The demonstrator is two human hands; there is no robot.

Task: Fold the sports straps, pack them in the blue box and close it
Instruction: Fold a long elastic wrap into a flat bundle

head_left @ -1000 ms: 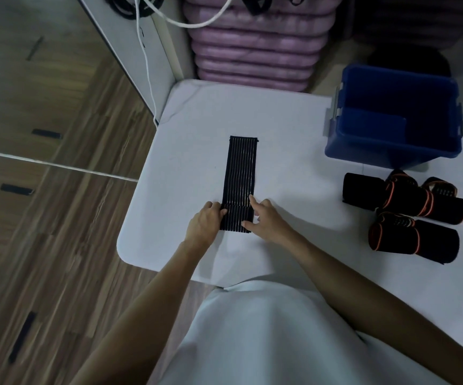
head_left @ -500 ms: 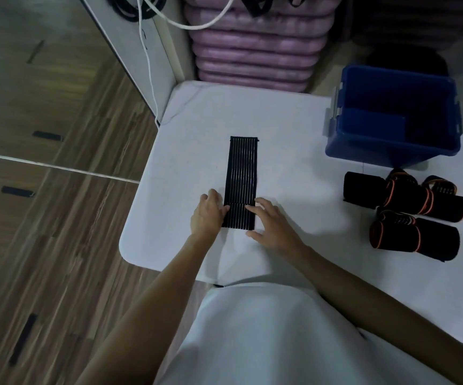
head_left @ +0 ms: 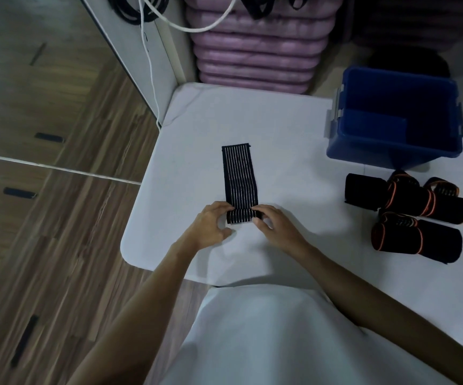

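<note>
A black ribbed sports strap (head_left: 240, 177) lies lengthwise on the white table (head_left: 294, 173), its near end curled into a small roll. My left hand (head_left: 210, 225) pinches the roll's left end and my right hand (head_left: 273, 226) pinches its right end. The open blue box (head_left: 396, 126) stands at the table's back right. Three rolled black straps with orange trim (head_left: 408, 215) lie in front of the box, to the right of my hands.
A stack of purple mats (head_left: 258, 48) sits behind the table. A white cord (head_left: 152, 79) hangs along a white panel at the back left. Wooden floor (head_left: 44, 218) lies left of the table's rounded front-left corner. My white garment (head_left: 266, 337) covers the near edge.
The strap's near end was flat a second ago; both hands have turned it over into a small roll and shifted slightly away from me.
</note>
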